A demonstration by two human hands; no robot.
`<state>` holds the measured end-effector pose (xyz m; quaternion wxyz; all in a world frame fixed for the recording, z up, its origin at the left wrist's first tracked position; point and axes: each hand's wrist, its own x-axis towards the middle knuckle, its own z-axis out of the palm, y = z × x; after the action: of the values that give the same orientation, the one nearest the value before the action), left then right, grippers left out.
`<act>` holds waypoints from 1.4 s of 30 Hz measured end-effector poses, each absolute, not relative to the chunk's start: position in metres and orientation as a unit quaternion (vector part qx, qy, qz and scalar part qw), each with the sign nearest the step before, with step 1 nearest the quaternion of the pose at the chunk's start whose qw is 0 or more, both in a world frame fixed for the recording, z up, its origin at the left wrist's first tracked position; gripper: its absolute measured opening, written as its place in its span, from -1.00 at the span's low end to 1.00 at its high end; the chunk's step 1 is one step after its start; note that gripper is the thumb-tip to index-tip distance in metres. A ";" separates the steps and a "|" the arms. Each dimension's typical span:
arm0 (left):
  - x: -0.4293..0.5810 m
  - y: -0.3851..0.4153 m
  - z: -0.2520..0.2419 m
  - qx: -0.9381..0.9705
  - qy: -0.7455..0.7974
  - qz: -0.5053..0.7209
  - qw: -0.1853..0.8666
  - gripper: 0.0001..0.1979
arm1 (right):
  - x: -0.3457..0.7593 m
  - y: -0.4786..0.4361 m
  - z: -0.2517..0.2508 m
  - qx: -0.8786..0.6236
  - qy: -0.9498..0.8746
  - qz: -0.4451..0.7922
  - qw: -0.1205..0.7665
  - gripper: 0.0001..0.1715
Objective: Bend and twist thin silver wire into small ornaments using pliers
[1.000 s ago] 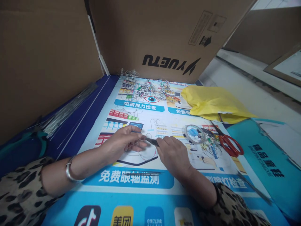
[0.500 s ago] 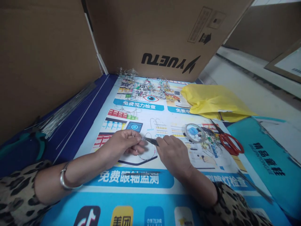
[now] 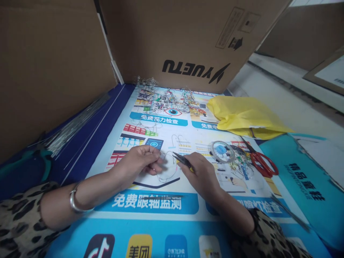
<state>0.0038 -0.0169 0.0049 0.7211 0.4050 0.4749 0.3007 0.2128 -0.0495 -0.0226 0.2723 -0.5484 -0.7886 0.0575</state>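
Observation:
Between the thumb and fingers of my left hand [image 3: 143, 160] is pinched a thin wire loop [image 3: 172, 176], which hangs to the right over the printed sheet. My right hand [image 3: 202, 175] is wrapped round a pair of pliers [image 3: 181, 158] with dark pointed jaws and a bit of yellow on the handle. The jaw tips point left, just beside the upper part of the loop; whether they touch the wire I cannot tell. A few short bent wires [image 3: 176, 140] lie on the sheet behind the hands.
A clear tape roll [image 3: 222, 152], tangled wires [image 3: 242, 165] and red-handled scissors [image 3: 264, 164] lie to the right, near a yellow bag [image 3: 244, 114]. At left are straight wires [image 3: 72, 130] and teal-handled pliers [image 3: 46, 166]. A cardboard box [image 3: 174, 39] stands behind.
My right hand has drawn the pliers back to the right, away from my left fingers, and turned a little. The left hand has barely moved and still pinches the wire.

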 end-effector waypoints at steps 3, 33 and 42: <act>0.003 -0.017 0.004 0.412 0.473 0.304 0.717 -0.83 | 0.216 -0.051 -0.020 -0.537 -0.786 0.053 0.303 -0.85; 0.005 -0.020 0.009 0.447 0.480 0.259 0.709 -0.80 | 0.214 -0.055 -0.017 -0.514 -0.797 0.057 0.313 -0.79; 0.007 -0.022 0.011 0.472 0.465 0.214 0.718 -0.83 | 0.212 -0.055 -0.018 -0.512 -0.798 0.067 0.311 -0.77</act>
<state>0.0066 -0.0217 0.0109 0.7177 0.4719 0.4652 0.2140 0.2120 -0.0546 -0.0183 0.3111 -0.5119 -0.7980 0.0666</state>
